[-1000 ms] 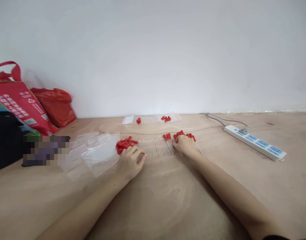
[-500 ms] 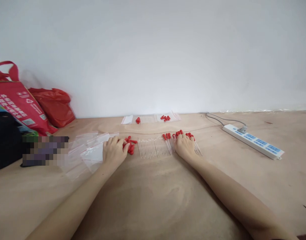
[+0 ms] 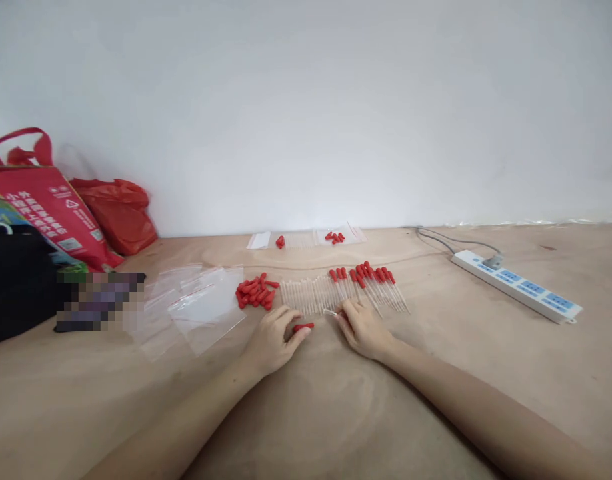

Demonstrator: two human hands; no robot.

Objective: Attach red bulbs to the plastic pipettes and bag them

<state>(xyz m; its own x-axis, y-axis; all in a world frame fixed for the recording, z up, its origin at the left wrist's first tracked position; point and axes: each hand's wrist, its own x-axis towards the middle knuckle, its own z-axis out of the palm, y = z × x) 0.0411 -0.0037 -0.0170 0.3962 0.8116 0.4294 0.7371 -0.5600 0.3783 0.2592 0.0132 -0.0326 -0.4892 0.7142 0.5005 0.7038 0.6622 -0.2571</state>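
My left hand [image 3: 273, 340] rests on the wooden table and pinches one red rubber cap [image 3: 303, 327] between thumb and fingers. My right hand [image 3: 362, 327] is closed on a clear plastic tube [image 3: 330, 311] whose end points toward the cap. Just beyond the hands lies a row of clear tubes [image 3: 309, 295], and to its right a row of tubes with red caps fitted [image 3: 373, 283]. A loose heap of red caps [image 3: 255, 292] sits to the left of the rows.
Clear zip bags [image 3: 199, 303] lie spread at the left. Two filled bags [image 3: 306, 238] lie near the wall. A white power strip [image 3: 519, 285] with its cable is at the right. Red bags [image 3: 81, 207] and a black bag [image 3: 16, 283] stand at the far left.
My left hand went to the cap heap and came back toward me with one red cap. My right hand drew back from the capped tubes with a clear tube.
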